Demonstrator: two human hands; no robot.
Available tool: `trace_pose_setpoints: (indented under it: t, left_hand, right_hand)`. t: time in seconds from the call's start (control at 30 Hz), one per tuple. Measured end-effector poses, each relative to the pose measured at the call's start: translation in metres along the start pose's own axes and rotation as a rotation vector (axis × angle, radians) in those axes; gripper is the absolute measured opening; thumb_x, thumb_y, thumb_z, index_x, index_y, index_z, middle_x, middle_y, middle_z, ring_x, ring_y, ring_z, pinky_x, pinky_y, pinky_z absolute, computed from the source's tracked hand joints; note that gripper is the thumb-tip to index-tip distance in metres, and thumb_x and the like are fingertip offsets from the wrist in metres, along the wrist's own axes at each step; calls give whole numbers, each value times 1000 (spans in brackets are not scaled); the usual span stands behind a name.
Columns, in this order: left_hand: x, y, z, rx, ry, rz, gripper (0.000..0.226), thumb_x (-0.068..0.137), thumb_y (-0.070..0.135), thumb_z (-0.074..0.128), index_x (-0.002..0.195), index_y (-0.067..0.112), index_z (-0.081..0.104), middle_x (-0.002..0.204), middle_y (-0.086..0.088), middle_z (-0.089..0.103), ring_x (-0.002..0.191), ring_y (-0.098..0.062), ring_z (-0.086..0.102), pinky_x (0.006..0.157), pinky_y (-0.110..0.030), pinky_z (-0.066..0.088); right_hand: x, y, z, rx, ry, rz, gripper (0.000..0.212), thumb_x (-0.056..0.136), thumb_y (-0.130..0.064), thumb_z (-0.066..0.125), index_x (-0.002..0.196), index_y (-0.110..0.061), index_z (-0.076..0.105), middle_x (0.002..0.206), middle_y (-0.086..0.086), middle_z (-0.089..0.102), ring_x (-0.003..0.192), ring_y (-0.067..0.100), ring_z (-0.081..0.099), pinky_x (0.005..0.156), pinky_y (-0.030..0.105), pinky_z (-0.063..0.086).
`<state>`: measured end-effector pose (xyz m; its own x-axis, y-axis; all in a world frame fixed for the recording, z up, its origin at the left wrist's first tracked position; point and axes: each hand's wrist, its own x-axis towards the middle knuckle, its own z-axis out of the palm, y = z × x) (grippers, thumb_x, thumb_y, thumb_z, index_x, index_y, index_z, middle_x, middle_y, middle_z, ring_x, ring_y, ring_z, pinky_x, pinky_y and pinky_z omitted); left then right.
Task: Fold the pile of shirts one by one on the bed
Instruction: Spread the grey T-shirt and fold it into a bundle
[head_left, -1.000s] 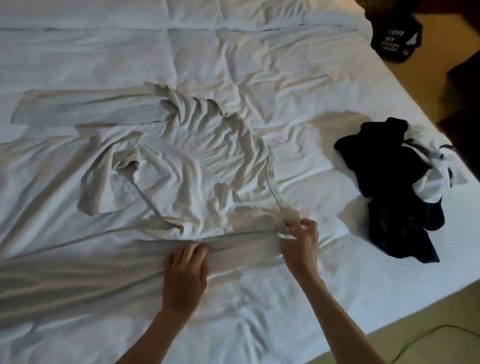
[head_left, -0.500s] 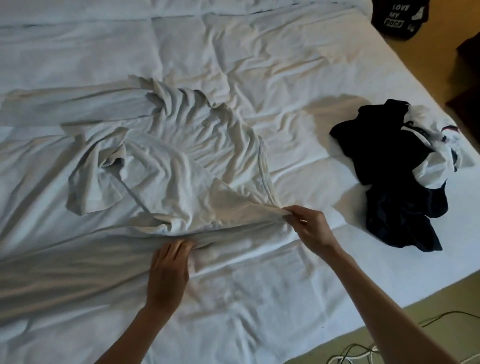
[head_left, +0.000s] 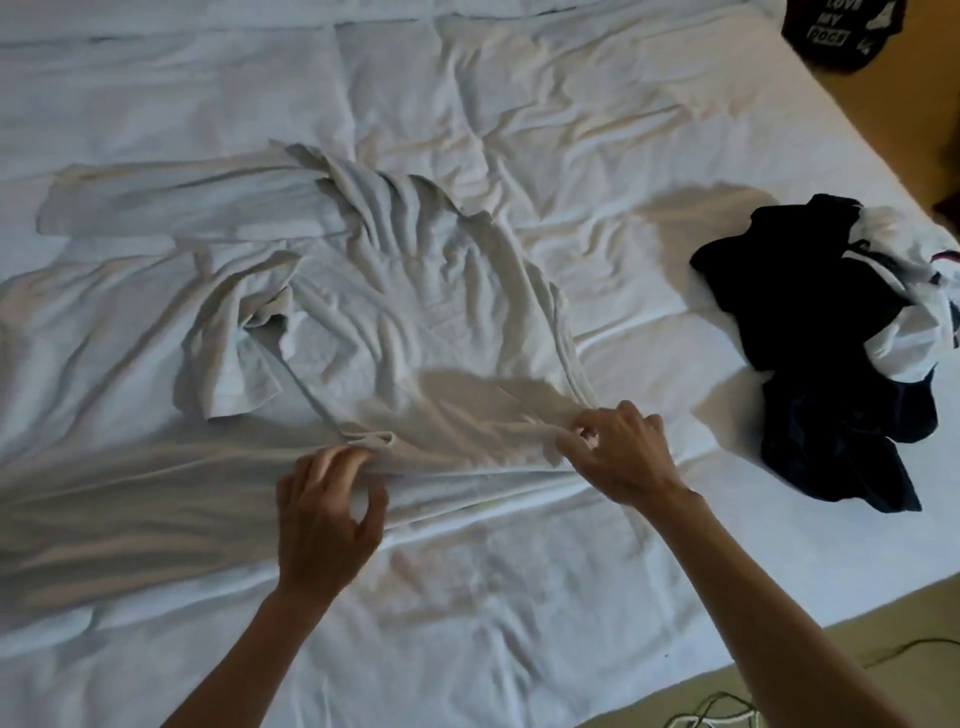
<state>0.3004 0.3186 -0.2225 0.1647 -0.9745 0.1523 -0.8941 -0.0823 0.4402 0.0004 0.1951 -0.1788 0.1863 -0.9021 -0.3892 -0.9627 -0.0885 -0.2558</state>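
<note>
Head view showed a white shirt (head_left: 395, 291) spread crumpled on the bed (head_left: 519, 597); the right hand (head_left: 621, 452) pinched its near hem corner, the left hand (head_left: 324, 512) hovered with curled, unclosed fingers at the hem — gripping nothing; the pile of shirts (head_left: 826, 338) lay well right; a black item (head_left: 844, 31) read "LOVE MY DOGS".

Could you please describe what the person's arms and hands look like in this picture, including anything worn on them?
Both forearms are bare up to the picture's lower edge; no sleeves, gloves, watch or bracelet show. The left hand looks free of rings. Near the fingers of the right hand there is a small pale spot, too blurred to tell whether it is a ring or a nail. No markings are visible on either arm.
</note>
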Motion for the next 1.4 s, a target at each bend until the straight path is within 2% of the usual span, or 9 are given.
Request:
trace_pose_setpoints:
  t: [0.13,0.23,0.4,0.5,0.6,0.77,0.9,1.03,1.4]
  left_hand:
    - [18,-23,-3,103,-72,-65,44,74,31,47,111,15,66,111,-7,65,104,-32,58,92,-47,40]
    - [23,-34,-2,139,-163,-53,44,73,32,45,110,19,64,104,-1,65,97,-29,60,92,-48,39]
    - [27,-48,2,104,-190,-37,29,85,39,44,90,19,63,85,3,64,86,-29,59,81,-45,39]
    - [28,-55,5,74,-212,-29,30,89,41,45,89,18,64,79,2,66,82,-30,60,77,-43,38]
    - [32,-59,6,83,-264,-57,39,90,47,44,92,16,66,79,0,68,84,-31,63,78,-41,35]
    - [42,-55,-1,-29,-309,-169,55,86,68,33,97,25,66,90,9,67,97,-17,59,87,-34,27]
    - [54,-51,-3,-134,-335,-151,43,88,66,33,83,31,58,74,11,59,88,-24,64,81,-37,36]
    - [57,-45,3,-193,-336,-178,43,93,50,54,108,12,66,95,-8,75,91,-30,71,78,-37,51]
    - [55,-36,13,-185,-385,-291,30,94,31,66,119,15,63,121,-3,70,105,-24,69,97,-50,47]
  right_hand:
    - [27,-42,23,101,103,-81,40,93,-48,47,116,-19,65,116,1,67,112,27,56,92,43,39]
    - [48,-66,28,116,-11,-60,42,91,-45,59,126,-21,57,121,2,66,114,27,57,97,44,40]
    - [79,-71,3,223,-140,34,16,80,-34,73,69,-29,62,83,6,69,83,27,67,77,36,55]
    - [88,-68,-16,419,21,-4,10,85,-28,74,77,-24,69,73,-3,66,68,13,61,58,16,45]
    - [85,-68,-2,540,238,6,15,92,-27,65,94,-12,68,80,-4,66,78,21,65,71,26,45]
    - [64,-59,25,414,226,132,42,83,-49,66,112,-20,60,102,-2,69,99,23,61,84,40,50]
    - [42,-42,28,208,205,223,34,80,-36,63,109,-19,61,109,1,64,107,28,52,91,44,40]
    - [9,-23,39,84,276,307,40,75,-32,67,112,-17,62,109,2,60,106,29,50,88,44,36]
    - [-11,12,51,190,493,399,10,88,-23,68,95,-18,74,98,5,64,95,33,57,78,46,44]
